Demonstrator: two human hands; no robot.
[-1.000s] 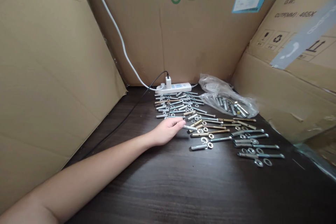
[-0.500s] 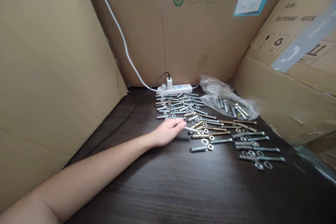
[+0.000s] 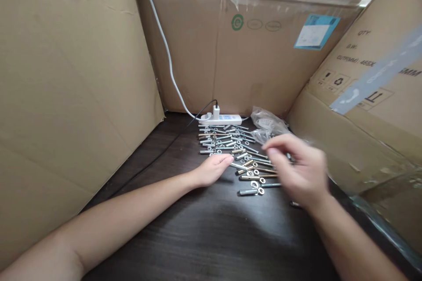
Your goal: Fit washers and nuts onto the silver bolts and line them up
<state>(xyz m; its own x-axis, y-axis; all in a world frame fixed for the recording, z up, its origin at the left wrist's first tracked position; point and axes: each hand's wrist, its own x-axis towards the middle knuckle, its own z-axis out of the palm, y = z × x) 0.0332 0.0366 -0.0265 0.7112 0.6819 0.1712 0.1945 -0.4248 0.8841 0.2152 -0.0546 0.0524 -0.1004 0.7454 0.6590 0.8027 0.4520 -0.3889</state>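
My left hand (image 3: 213, 169) lies on the dark wooden table (image 3: 204, 232), fingers stretched out and together, fingertips touching the left edge of a spread of several metal bolts and washers (image 3: 227, 140). My right hand (image 3: 298, 170) hovers over the right part of the spread, blurred by motion, fingers loosely curled. Whether it holds anything is unclear. A single bolt with washers (image 3: 250, 191) lies in front, between the two hands.
Cardboard boxes wall the table on the left (image 3: 72, 96), back (image 3: 250, 48) and right (image 3: 369, 109). A white power strip (image 3: 220, 119) with a plugged charger sits at the back; its white cable runs up the corner. A clear plastic bag (image 3: 265, 123) of bolts lies behind my right hand.
My right hand has come into view from the right and now covers the right-hand bolts. The view has tilted upward. My left hand has stayed in place.
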